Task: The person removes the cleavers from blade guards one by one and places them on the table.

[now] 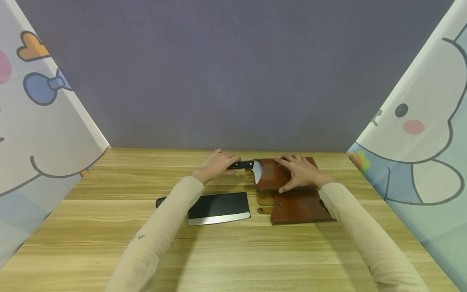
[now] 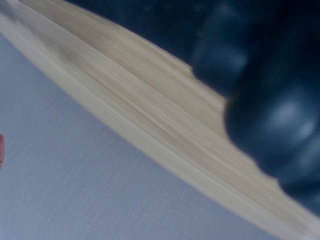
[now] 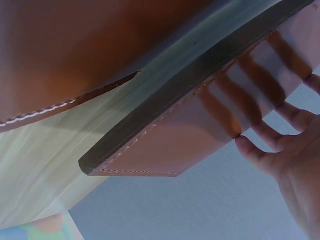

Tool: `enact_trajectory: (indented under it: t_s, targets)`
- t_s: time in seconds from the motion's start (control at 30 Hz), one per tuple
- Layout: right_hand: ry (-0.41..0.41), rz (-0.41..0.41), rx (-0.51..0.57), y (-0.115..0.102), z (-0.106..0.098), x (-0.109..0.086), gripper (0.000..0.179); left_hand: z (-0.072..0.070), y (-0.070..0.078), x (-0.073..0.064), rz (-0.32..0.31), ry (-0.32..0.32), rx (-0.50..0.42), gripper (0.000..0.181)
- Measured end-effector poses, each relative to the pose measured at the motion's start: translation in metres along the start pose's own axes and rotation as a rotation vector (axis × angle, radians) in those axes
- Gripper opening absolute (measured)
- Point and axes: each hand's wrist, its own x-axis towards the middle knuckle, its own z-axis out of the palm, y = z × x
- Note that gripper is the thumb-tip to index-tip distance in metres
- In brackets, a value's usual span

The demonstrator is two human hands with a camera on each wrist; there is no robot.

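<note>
In the head view my left hand [image 1: 217, 165] grips the black riveted handle [image 1: 241, 165] of a knife. Part of its silver blade [image 1: 257, 172] shows; the rest is inside a brown leather sheath [image 1: 271, 174]. My right hand [image 1: 300, 172] holds that sheath across its width, thumb at the near edge and fingers toward the far edge. The right wrist view shows the fingertips along the stitched sheath [image 3: 150, 145], which is raised on edge. Only a sliver of a finger [image 2: 1, 150] appears in the left wrist view.
A cleaver [image 1: 219, 207] with a black blade and silver edge lies under my left forearm. Nearer than the held sheath lies another brown leather sheath [image 1: 300, 209], with snap straps [image 1: 265, 198] at its left. A grey panel [image 1: 226, 81] rises behind the wooden table [image 1: 226, 259].
</note>
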Motion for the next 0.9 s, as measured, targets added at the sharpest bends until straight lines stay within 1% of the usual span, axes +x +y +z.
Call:
enact_trajectory:
  t_s: [0.2,0.43,0.7,0.9]
  targets:
    - [-0.003,-0.002,0.0,0.001,0.0,-0.002,0.108,0.001,-0.003,-0.003,-0.004,-0.004,0.007,0.039]
    - [0.022,-0.02,0.005,0.004,0.004,-0.003,0.107,0.001,-0.006,-0.005,-0.019,-0.014,-0.015,0.039]
    - [0.004,-0.015,0.012,0.004,0.002,-0.004,0.107,-0.002,-0.01,-0.008,-0.007,0.002,-0.023,0.037]
    - [0.003,-0.016,0.014,0.004,0.002,-0.005,0.107,-0.003,-0.012,-0.011,-0.012,-0.009,-0.01,0.037]
